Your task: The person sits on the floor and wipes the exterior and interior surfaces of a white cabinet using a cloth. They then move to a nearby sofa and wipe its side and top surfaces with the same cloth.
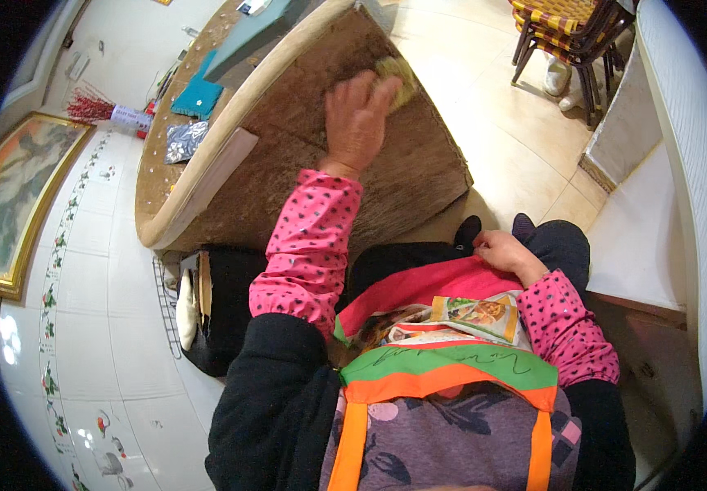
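Observation:
My left hand (pixel 358 116) reaches up and rests against a worn, brown wooden panel (pixel 304 135) that slants below a thick, rounded pale rim. A yellow-green cloth or sponge (pixel 397 83) is under its fingers near the panel's right edge. Dark, damp-looking patches mark the surface around that hand. My right hand (pixel 508 251) lies on my lap by the knee, at the edge of the apron's pink-red part (pixel 433 279). Its fingers are curled, and I cannot see whether they pinch the fabric. Both forearms wear pink sleeve covers with dark dots.
Beyond the rim (pixel 230 123), a teal cloth (pixel 200 89), a plastic packet (pixel 185 141) and a grey-blue box (pixel 255 46) lie on the tabletop. Stacked woven chairs (pixel 568 37) stand on the tiled floor, with white shoes (pixel 556 77) beside them. A black padded seat (pixel 230 288) is left of my legs.

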A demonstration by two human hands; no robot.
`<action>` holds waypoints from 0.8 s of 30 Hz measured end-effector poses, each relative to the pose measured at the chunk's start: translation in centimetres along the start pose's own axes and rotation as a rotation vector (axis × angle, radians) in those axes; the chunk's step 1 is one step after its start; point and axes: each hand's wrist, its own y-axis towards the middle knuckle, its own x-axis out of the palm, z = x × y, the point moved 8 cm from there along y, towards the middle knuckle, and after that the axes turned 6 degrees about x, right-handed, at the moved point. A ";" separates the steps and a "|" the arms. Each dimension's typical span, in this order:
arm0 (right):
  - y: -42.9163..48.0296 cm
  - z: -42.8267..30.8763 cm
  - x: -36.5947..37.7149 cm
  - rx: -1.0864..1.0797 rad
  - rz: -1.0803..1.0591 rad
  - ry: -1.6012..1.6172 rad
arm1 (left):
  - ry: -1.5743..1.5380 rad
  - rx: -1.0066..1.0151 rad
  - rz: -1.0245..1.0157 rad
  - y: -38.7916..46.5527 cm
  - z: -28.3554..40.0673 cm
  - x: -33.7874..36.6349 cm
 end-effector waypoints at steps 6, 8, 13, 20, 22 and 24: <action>0.3 0.3 0.1 0.009 -0.013 0.009 | -0.208 -0.022 -0.270 -6.0 5.1 7.3; 0.5 0.2 0.1 -0.003 0.001 0.035 | -0.255 -0.008 -0.361 -8.6 6.1 9.5; 0.8 -0.1 0.0 0.022 -0.013 0.055 | -0.556 -0.298 -0.677 -17.6 7.6 14.8; 1.2 0.9 0.5 0.022 0.004 -0.011 | -1.233 -1.486 -0.199 -25.1 4.0 5.7; 1.6 2.0 0.7 0.040 -0.007 0.007 | -1.280 -1.668 0.079 -26.3 1.3 0.6; 1.2 1.8 1.1 0.060 -0.032 0.044 | -1.202 -1.625 0.402 -28.2 -2.9 -5.6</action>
